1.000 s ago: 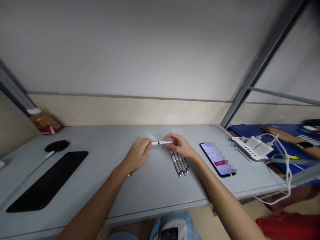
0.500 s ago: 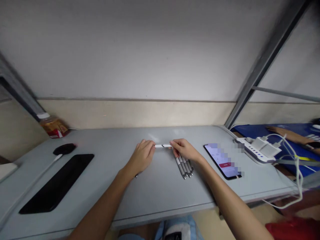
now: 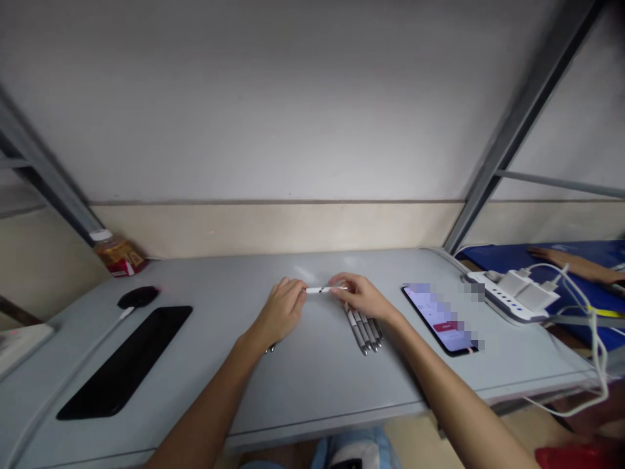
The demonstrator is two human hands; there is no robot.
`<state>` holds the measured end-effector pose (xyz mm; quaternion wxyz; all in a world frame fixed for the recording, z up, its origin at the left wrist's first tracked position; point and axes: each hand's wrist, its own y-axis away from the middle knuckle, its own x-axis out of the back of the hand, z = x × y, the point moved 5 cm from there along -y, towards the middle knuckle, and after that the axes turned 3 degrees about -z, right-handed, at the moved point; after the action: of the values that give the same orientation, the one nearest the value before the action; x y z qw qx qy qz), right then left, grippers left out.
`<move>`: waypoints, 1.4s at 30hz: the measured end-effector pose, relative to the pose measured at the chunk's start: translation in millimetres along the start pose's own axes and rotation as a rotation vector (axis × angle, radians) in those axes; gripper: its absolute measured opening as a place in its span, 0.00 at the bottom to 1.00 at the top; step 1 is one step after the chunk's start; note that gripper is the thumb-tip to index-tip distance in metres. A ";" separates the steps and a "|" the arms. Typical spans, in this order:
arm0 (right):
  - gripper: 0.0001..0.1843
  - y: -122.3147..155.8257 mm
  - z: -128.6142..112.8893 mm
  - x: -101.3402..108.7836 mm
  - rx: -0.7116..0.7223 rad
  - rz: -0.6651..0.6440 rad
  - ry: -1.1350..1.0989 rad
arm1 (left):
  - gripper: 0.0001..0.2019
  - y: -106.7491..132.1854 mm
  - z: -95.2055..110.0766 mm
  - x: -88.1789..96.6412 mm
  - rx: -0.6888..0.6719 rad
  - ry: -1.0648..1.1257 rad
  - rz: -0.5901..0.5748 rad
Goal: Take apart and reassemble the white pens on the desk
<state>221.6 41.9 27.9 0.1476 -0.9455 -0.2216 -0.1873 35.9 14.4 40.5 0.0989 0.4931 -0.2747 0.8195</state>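
Grey desk (image 3: 317, 384) bears several grouped pens (image 3: 364, 331); nearby, left hand (image 3: 283, 311) grips a white pen (image 3: 318, 290) at one end, right hand (image 3: 362, 298) pinching the other.

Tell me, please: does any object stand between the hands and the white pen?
Nothing visible does. The left hand holds one end of the white pen and the right hand is at the other. The grouped pens lie beside the right hand, not between.

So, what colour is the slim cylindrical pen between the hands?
The pen shows white with black marking; head view.
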 end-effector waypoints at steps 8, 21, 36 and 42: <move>0.24 0.4 -1.0 -0.4 -0.008 -0.006 0.064 | 0.14 0.1 -0.4 1.2 -0.004 0.046 -0.031; 0.22 2.7 1.4 -21.9 -0.126 -0.166 -0.213 | 0.14 0.7 -4.4 9.3 -0.079 -0.279 0.061; 0.12 -8.0 16.5 -4.8 -0.177 0.255 -1.242 | 0.07 2.7 -29.1 19.5 0.242 -0.226 0.240; 0.13 -6.7 15.5 -4.1 -0.098 0.210 -1.307 | 0.02 4.3 -38.0 12.1 0.340 -0.434 0.154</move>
<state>219.5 51.7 13.7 -0.0427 -0.8867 -0.1636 0.4303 -0.6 30.4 35.6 -0.1088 0.6441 -0.1850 0.7342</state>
